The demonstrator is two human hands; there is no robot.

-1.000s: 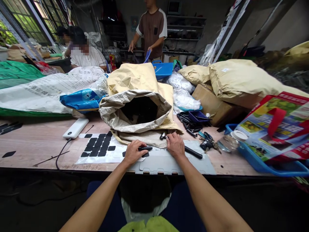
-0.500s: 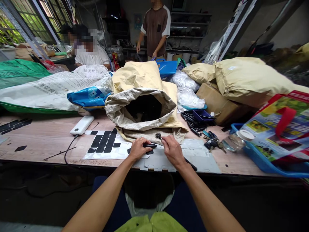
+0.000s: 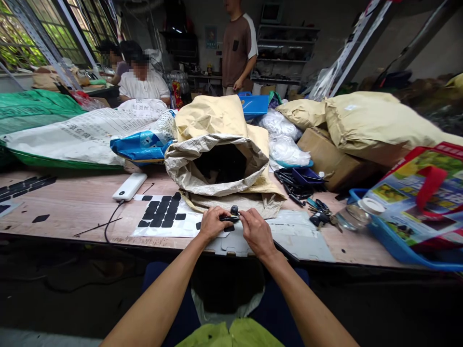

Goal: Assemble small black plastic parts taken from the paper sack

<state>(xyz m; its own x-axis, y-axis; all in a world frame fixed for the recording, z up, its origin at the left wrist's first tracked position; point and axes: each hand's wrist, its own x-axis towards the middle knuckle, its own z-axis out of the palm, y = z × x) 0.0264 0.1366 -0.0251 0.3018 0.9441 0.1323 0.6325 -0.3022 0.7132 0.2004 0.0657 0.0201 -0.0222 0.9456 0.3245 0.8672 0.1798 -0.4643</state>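
Observation:
My left hand (image 3: 211, 223) is closed around a short black bar-shaped part (image 3: 228, 219), held just above the table's front edge. My right hand (image 3: 256, 231) pinches a small dark round-headed piece (image 3: 234, 210) and holds it against the right end of that bar. Both hands meet over a grey plastic sheet (image 3: 304, 236). Just left of them lies a white sheet with rows of black pads (image 3: 161, 217). An open brown paper sack (image 3: 217, 166), dark inside, lies right behind the hands.
A white power bank (image 3: 129, 186) with a black cable lies at the left. Black parts, a small blue tray (image 3: 303, 176) and keys (image 3: 320, 214) lie to the right, beside a glass jar (image 3: 356, 214) and a blue basket (image 3: 398, 246). Sacks and a cardboard box (image 3: 331, 156) fill the back; people work behind.
My right hand has come left from the black rod on the table and brought the small round-headed piece to the bar in my left hand. The camera view shifted slightly left.

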